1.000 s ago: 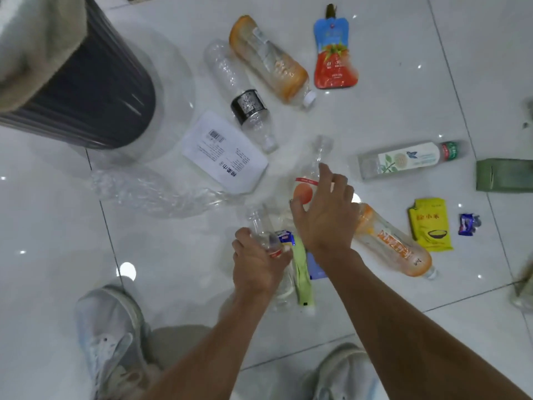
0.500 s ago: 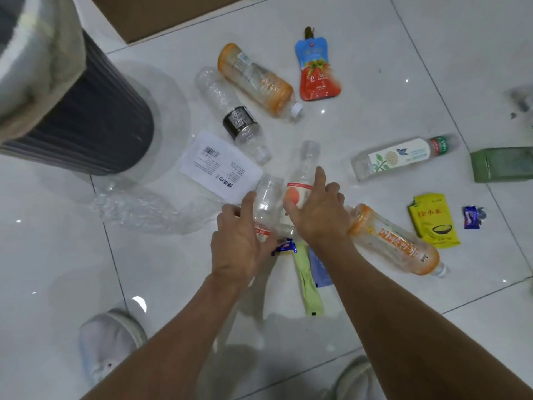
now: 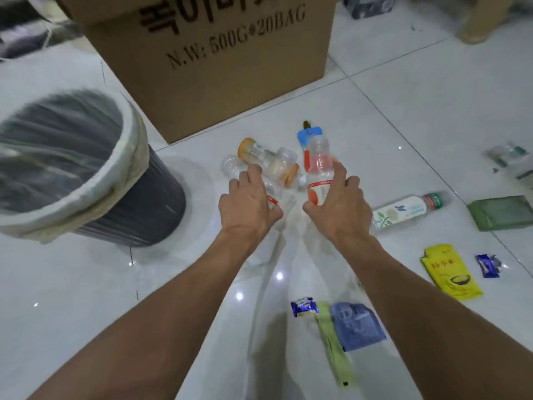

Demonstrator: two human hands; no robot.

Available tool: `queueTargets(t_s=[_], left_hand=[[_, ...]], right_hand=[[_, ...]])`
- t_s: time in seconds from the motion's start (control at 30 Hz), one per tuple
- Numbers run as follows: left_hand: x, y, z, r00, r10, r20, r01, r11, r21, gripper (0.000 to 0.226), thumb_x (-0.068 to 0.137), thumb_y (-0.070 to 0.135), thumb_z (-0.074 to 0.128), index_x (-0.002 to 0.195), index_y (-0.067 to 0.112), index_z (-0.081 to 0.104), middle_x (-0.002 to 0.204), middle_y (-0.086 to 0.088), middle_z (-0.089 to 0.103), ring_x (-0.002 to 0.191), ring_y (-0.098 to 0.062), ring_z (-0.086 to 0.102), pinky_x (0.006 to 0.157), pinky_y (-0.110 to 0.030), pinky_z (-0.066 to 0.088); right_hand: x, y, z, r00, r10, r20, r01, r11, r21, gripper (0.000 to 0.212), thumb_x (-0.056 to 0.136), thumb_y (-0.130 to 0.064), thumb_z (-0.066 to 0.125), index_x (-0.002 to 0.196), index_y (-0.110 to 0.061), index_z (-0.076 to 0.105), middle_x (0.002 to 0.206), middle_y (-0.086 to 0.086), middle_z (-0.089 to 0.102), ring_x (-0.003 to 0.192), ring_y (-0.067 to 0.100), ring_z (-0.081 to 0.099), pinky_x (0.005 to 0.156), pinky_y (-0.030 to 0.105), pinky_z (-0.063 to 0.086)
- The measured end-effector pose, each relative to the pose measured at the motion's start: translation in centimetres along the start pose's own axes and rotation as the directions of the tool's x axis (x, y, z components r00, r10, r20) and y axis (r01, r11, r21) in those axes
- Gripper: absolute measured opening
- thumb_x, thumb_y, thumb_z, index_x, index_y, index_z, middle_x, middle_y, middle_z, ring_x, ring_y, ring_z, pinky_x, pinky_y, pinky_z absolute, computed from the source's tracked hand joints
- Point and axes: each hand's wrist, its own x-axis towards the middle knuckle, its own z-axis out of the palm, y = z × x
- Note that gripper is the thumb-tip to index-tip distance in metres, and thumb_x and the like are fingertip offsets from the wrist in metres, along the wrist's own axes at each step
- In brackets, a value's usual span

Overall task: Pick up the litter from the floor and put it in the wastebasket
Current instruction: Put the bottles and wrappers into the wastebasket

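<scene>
Litter [image 3: 452, 272] is mostly lying uncollected while my left hand [image 3: 248, 203] and right hand [image 3: 337, 206] are each gripping a bottle [image 3: 318, 168], wastebasket [image 3: 127, 157] waiting at ten o'clock.

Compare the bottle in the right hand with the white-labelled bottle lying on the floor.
The held bottle is raised upright in the right hand; the white-labelled bottle lies on its side on the floor. The held bottle shows no cap; the white-labelled bottle has a green one. The held bottle's label is red and orange, against white with leaves. Both are clear plastic.
</scene>
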Motion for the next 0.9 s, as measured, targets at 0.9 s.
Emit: queueTargets(t_s=[0.9], left_hand=[[4.5, -22.0, -23.9, 0.974, -0.178, -0.139, 0.211, 0.938, 0.275, 0.063, 0.075, 0.033, 0.074, 0.124, 0.017, 0.037, 0.118, -0.009, 0.054, 0.1, -0.03, 0.055, 0.079, -0.044, 0.051]], right_hand=[[-0.8, -20.2, -8.1, 0.901, -0.421, -0.103, 0.424, 0.906, 0.009, 0.084, 0.076, -0.044, 0.063, 0.145, -0.025, 0.018, 0.114, 0.009, 0.047, 0.09, 0.025, 0.049, 0.068, 0.033, 0.036]])
